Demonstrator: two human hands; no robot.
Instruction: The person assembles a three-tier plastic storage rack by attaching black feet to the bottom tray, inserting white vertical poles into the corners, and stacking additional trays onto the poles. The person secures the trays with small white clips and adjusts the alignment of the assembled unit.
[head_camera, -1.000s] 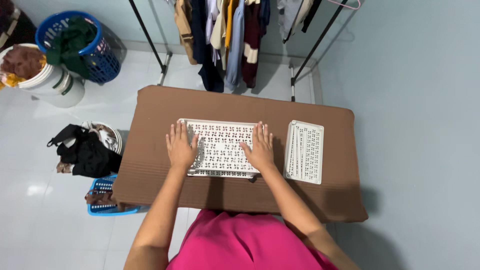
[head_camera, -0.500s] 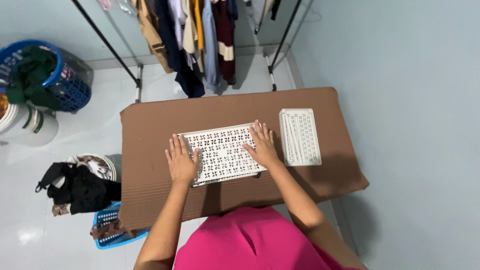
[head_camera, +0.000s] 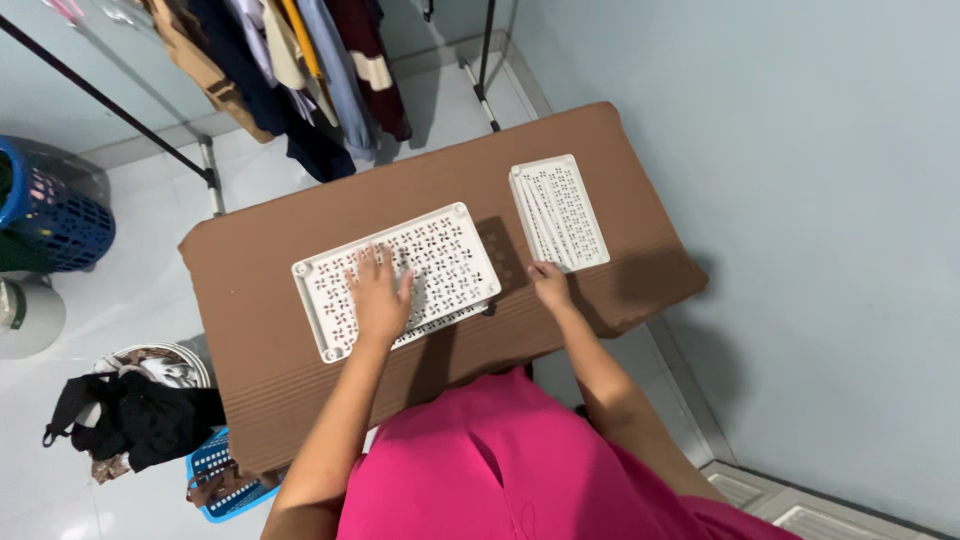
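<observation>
The brown table (head_camera: 270, 380) carries a white perforated panel (head_camera: 440, 250) at its centre, with a stack of like panels (head_camera: 565, 205) at two o'clock from it. Both look light, stiff and smooth plastic, best gripped by their raised rims. The left hand (head_camera: 378, 298) lies flat and open on the panel; the right hand (head_camera: 550, 283) touches the stack's near edge, fingers loose. No labels show.
</observation>
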